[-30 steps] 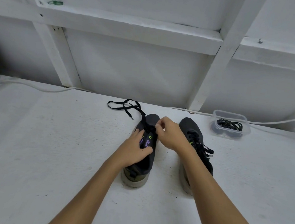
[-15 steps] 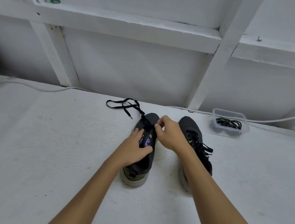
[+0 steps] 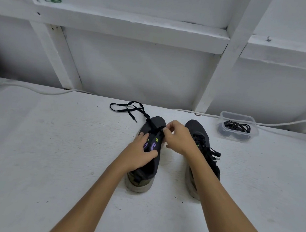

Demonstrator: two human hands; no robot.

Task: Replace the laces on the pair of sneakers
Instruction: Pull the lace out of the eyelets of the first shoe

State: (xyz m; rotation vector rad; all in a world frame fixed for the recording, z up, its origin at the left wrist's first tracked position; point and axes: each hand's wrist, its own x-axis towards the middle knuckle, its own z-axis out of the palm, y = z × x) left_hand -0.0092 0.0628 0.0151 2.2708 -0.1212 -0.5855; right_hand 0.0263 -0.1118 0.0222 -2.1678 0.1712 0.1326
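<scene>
The right hand (image 3: 179,137) pinches the flat black lace (image 3: 154,126) between thumb and fingertips, just above the lowest eyelets of the dark grey sneaker with purple and green eyelet loops (image 3: 147,158). That is the only closed grip here. The left hand (image 3: 140,150) lies flat over the sneaker's tongue, fingers nearly straight, pressing it down and holding nothing.

Compared with a second ago, almost nothing has moved: the pinch sits at the same spot near the toe, and the loose lace tail (image 3: 127,107) lies in the same loop on the white worktop (image 3: 52,153) beyond the toe. The lace seems to be caught at the last eyelets, so this shoe's old lace is nearly out but not free yet.

Counted: two sneakers side by side; the second dark grey sneaker (image 3: 203,151), to the right, is laced up and untouched. One lace trails from the left shoe. One clear plastic tub (image 3: 238,126) stands further right, holding a bundle of black laces (image 3: 237,126); how many I cannot tell.
</scene>
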